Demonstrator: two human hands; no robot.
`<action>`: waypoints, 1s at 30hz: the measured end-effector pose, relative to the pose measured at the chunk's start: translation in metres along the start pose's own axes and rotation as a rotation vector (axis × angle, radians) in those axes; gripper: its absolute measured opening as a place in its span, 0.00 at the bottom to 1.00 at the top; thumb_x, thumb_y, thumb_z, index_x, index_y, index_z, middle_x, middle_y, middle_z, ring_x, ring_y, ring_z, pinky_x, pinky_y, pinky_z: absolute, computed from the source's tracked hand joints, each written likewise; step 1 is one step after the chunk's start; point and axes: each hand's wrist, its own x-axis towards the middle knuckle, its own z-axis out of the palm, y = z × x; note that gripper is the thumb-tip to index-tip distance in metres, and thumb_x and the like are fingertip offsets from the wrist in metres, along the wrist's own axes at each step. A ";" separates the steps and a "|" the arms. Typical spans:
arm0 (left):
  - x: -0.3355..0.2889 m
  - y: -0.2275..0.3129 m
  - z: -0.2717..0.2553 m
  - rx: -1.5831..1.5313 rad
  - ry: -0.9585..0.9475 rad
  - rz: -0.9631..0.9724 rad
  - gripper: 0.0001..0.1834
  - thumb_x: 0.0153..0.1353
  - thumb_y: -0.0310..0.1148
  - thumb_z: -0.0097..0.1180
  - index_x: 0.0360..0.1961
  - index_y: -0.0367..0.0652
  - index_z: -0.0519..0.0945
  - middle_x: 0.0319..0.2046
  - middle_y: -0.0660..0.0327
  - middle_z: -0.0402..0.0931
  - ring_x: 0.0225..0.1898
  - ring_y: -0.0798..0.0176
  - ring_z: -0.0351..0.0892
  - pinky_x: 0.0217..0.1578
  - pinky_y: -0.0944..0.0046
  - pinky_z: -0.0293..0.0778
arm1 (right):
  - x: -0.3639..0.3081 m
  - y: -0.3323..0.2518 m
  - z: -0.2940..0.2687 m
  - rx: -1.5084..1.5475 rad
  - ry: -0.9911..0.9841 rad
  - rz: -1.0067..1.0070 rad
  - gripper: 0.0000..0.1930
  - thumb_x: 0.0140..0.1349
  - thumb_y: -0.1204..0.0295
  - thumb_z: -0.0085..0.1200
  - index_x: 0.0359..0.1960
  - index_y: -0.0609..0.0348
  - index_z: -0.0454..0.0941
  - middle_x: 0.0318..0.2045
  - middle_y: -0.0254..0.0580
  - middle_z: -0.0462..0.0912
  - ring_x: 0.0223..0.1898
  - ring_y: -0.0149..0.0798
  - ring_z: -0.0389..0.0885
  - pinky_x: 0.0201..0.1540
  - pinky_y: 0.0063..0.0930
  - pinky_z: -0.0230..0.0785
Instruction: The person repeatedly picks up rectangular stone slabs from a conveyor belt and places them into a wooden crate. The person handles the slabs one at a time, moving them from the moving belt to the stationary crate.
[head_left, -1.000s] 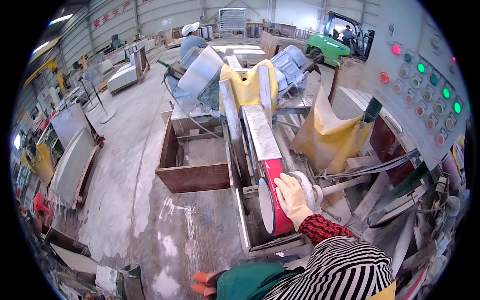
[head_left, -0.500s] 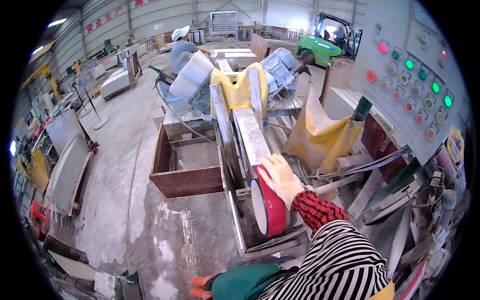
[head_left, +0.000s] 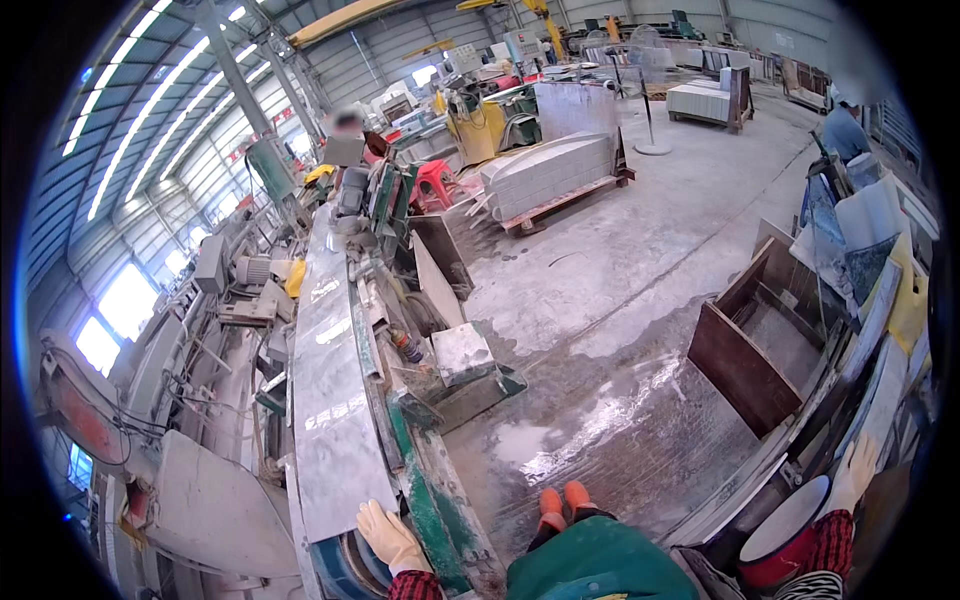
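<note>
My left hand (head_left: 392,538), in a pale glove, lies with fingers stretched out at the near end of a long grey slab-like strip (head_left: 345,470). The strip runs along the left machine, and a blue rounded end piece (head_left: 345,572) shows just below it. Far to the right, my right hand (head_left: 855,475), also gloved, rests with fingers extended beside the rounded end of another conveyor (head_left: 785,525), whose side is whitish and whose belt is red. Neither hand shows anything gripped. What lies under the right palm is hard to make out.
Between the machines is a wet concrete floor (head_left: 590,430). A brown open box (head_left: 745,365) stands near the right conveyor. Stacked pale slabs (head_left: 550,175) sit on a pallet beyond, near a red stool (head_left: 435,185). A person (head_left: 845,130) is at the far right.
The view has swung left, bringing the left machine and my left hand into sight. My right hand stays at the red-belted conveyor, now at the right edge. The control panel has left view.
</note>
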 end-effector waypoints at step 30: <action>-0.033 0.049 0.036 -0.431 -0.188 0.298 0.21 0.69 0.29 0.55 0.61 0.36 0.78 0.67 0.40 0.71 0.71 0.35 0.65 0.73 0.44 0.56 | -0.020 -0.030 -0.021 0.019 -0.067 0.072 0.33 0.70 0.64 0.57 0.75 0.53 0.62 0.72 0.57 0.66 0.72 0.59 0.64 0.71 0.51 0.57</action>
